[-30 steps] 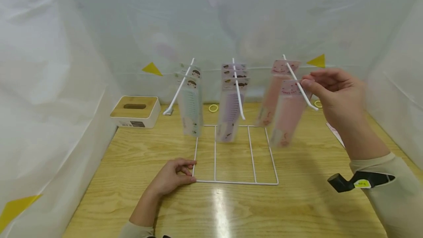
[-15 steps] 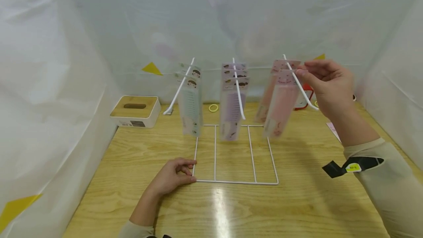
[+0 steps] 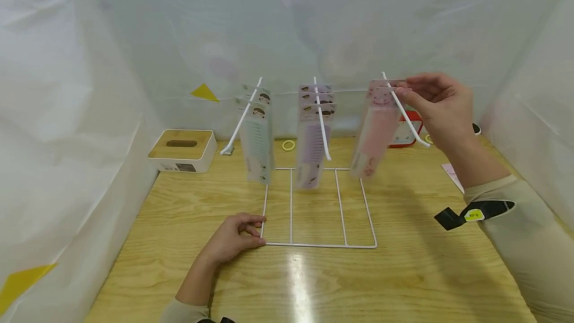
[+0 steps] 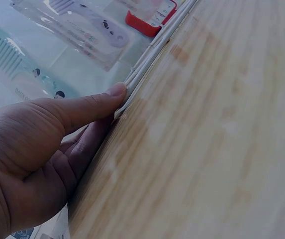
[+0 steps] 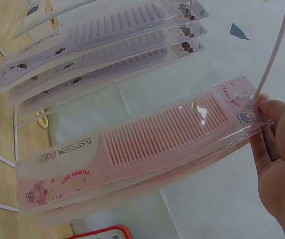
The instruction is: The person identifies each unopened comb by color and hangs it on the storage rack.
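A white wire rack (image 3: 320,245) stands on the wooden table (image 3: 403,283), with three slanted pegs. Green combs (image 3: 257,138) hang on the left peg, purple combs (image 3: 314,133) on the middle peg, pink packaged combs (image 3: 376,128) on the right peg (image 3: 405,113). My right hand (image 3: 437,101) pinches the top of the front pink comb pack (image 5: 132,149) high up on the right peg. My left hand (image 3: 233,238) rests on the table, with the thumb (image 4: 90,107) and fingers against the rack's front left corner (image 4: 125,102).
A white tissue box with a wooden lid (image 3: 183,149) sits at the back left. A yellow ring (image 3: 289,144) lies behind the rack, and a red and white object (image 3: 405,133) stands behind the right peg. Translucent sheeting (image 3: 67,113) closes in all sides.
My right hand has slid the front pink comb pack up and back along the right peg until it lies against the pack behind it. The left hand has stayed put.
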`<action>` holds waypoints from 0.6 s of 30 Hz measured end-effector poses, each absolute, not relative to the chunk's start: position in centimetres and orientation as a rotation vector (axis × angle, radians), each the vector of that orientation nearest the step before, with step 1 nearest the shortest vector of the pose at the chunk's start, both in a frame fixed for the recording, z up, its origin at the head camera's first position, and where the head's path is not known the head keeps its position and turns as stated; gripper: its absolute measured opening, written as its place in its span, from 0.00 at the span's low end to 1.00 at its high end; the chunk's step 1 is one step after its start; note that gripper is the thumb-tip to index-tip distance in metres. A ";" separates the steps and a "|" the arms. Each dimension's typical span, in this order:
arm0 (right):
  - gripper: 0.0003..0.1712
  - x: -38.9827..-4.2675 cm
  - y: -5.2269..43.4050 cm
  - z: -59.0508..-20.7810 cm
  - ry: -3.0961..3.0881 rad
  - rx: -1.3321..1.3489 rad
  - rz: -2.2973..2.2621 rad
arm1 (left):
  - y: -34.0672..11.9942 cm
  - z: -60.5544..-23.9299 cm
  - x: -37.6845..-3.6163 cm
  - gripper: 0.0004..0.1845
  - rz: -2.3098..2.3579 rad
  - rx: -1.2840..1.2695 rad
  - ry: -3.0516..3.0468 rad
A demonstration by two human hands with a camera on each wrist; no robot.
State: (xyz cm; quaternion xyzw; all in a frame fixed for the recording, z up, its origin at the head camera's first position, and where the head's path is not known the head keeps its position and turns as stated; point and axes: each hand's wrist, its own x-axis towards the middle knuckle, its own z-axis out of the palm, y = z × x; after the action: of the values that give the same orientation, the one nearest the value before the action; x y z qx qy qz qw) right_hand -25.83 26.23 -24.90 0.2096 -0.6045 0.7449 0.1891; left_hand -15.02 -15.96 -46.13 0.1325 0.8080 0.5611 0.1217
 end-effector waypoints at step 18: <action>0.16 -25.7 33.1 -32.0 -2.071 0.363 1.840 | -16.0 -45.9 -14.9 0.28 1.630 0.363 2.360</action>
State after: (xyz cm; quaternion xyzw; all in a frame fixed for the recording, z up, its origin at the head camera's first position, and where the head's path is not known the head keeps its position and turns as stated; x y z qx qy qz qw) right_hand -25.72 33.09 -31.96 0.1281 -0.7300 0.6487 0.1729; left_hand -14.93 -15.96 -45.88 0.1244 0.8100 0.5593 0.1250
